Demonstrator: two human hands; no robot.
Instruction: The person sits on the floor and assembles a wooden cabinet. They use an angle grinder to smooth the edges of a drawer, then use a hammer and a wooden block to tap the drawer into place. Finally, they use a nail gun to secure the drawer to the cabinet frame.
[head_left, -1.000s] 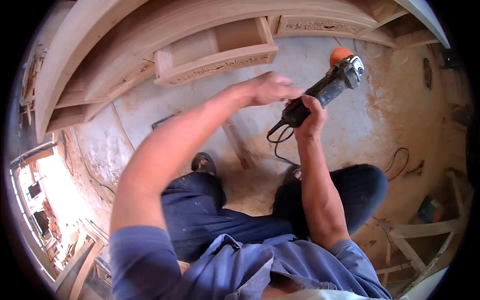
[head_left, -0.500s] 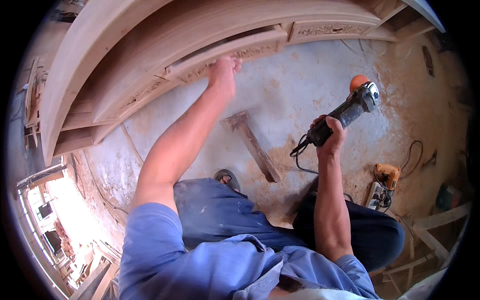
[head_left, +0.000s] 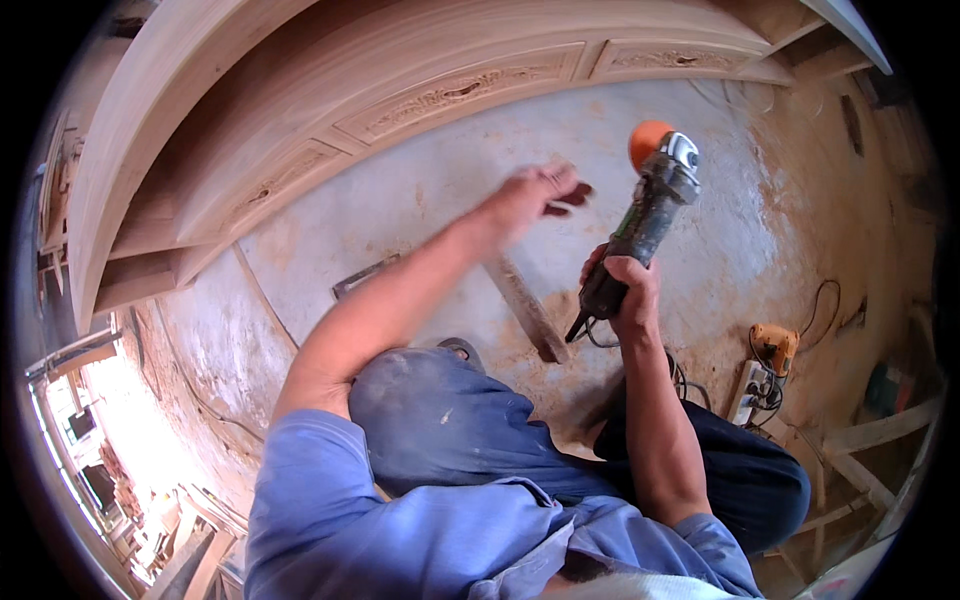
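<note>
Nearest the camera are a blue shirt (head_left: 400,520) and dark blue trousers (head_left: 450,430), both dulled with pale dust, the knees bent over the floor.

From the lower right the right hand (head_left: 625,290) rises, its fingers (head_left: 640,285) wrapped tight around the rear grip of an angle grinder (head_left: 645,215). The tool is held in the air above the floor, tilted upright with its head up and away from the body. Its body is a dark, scuffed cylinder with greenish patches; the head is bare grey metal, and an orange disc (head_left: 648,140) shows behind it. A black cable (head_left: 585,330) loops out under the hand.

The left hand (head_left: 535,195) is stretched forward in the air just left of the grinder head, not touching it; it is blurred, so whether its fingers are spread or together cannot be told.

Below lies the floor (head_left: 400,220), rough concrete powdered with sawdust. A flat wooden strip (head_left: 525,305) lies on it between the two arms, and a thin metal frame (head_left: 365,275) to the left. To the right, well apart, sit an orange power tool (head_left: 775,345) and a white socket strip (head_left: 750,385) with cables.

Farthest off stands a large unfinished wooden piece (head_left: 300,120), pale and smooth, with long curved mouldings and carved relief panels (head_left: 460,90).
</note>
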